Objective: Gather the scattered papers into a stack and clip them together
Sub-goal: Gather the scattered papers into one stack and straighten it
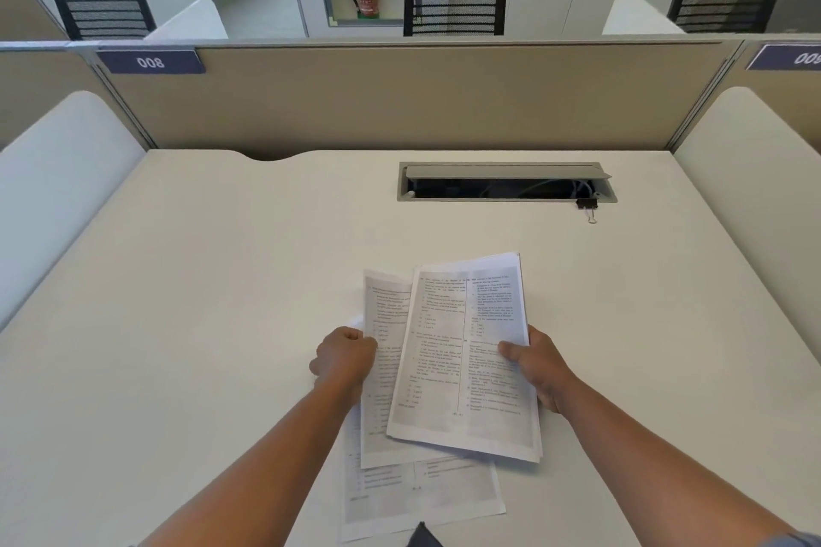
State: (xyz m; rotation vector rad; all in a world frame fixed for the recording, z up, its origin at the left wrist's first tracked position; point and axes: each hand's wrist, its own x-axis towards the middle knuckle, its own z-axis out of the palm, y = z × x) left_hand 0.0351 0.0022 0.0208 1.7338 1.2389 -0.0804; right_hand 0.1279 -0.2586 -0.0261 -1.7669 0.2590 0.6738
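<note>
Printed white papers lie near the front middle of the desk. My right hand [535,364] grips the right edge of a small stack of sheets [462,351], thumb on top, lifting it a little. My left hand [344,358] pinches the left edge of another sheet [384,364] that sits partly under that stack. One more printed sheet [422,493] lies flat below them, close to the desk's front edge. A black binder clip [587,205] rests far off at the back right, beside the cable slot.
The cream desk [200,302] is bounded by a beige partition [400,102] at the back and white side panels. An open grey cable tray [506,182] is set into the desk's rear. Black chairs and a fire extinguisher stand beyond the partition.
</note>
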